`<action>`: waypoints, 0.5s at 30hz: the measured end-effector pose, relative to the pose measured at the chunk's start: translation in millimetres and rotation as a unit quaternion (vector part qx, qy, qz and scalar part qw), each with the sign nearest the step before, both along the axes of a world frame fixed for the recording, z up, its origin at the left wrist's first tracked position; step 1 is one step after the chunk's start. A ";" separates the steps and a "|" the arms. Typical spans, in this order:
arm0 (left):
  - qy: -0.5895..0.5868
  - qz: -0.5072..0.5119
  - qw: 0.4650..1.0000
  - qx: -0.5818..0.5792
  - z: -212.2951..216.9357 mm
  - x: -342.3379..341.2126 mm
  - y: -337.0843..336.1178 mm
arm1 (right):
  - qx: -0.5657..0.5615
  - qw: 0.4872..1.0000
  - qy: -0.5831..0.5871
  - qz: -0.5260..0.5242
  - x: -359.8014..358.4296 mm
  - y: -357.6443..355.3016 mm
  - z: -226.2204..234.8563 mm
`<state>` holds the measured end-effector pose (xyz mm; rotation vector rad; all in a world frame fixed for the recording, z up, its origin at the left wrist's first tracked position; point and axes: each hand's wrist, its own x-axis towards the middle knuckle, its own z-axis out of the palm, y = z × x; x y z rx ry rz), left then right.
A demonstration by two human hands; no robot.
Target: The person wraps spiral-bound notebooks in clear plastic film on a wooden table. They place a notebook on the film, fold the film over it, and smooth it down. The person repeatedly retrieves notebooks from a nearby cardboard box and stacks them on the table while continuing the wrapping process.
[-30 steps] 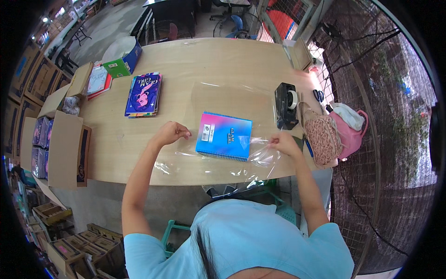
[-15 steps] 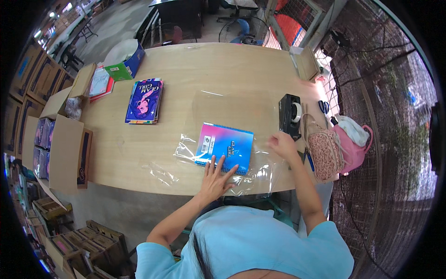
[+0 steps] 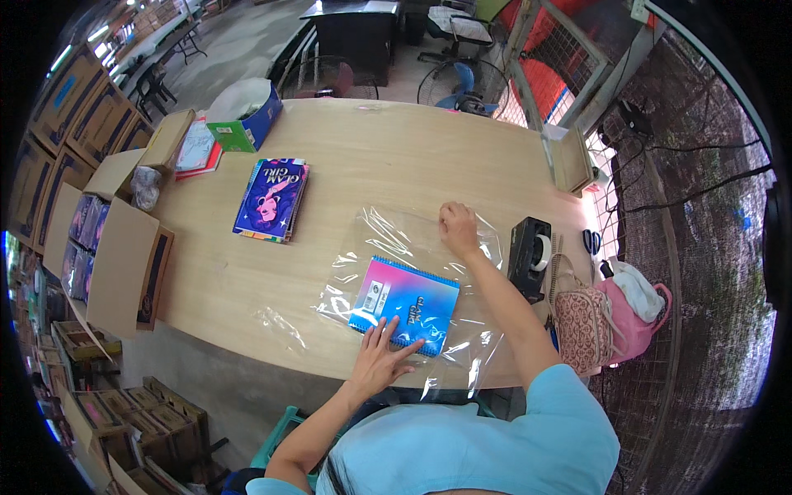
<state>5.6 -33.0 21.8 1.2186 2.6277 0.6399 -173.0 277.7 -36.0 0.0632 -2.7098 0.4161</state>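
Note:
A spiral notebook with a pink-to-blue cover lies on a sheet of clear plastic film at the table's near edge. My left hand rests on its near part, fingers spread over the cover. Beyond the notebook, my right hand has its fingers bent together in a pinch at the film's far edge. A black tape dispenser with a clear roll stands to the right of that forearm. Wrinkled film also shows near the table edge, left of the notebook.
A stack of purple-covered notebooks lies left of centre. An open carton of wrapped packs stands at the left, a blue-green box behind it. Scissors, a patterned bag and a pink bag line the right edge.
My right hand has moved from beside the tape dispenser, leftward and away from me, to the film's far edge. My left hand stays on the notebook. The whole view has shifted slightly.

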 end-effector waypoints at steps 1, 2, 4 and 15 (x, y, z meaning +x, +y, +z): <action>0.004 0.001 1.000 -0.003 0.3 0.4 0.3 | -0.049 0.997 -0.048 -0.023 -0.4 -2.3 14.5; 0.008 0.001 1.000 -0.007 0.4 1.0 0.5 | -0.097 0.989 -0.097 -0.047 -1.5 -4.4 26.8; -0.018 0.025 1.000 -0.004 -0.9 -1.5 2.4 | -0.058 0.994 -0.084 -0.047 -7.2 -1.0 46.3; 0.037 0.036 0.999 0.000 -3.5 1.5 4.1 | 0.131 0.979 0.099 0.124 -10.0 11.8 34.5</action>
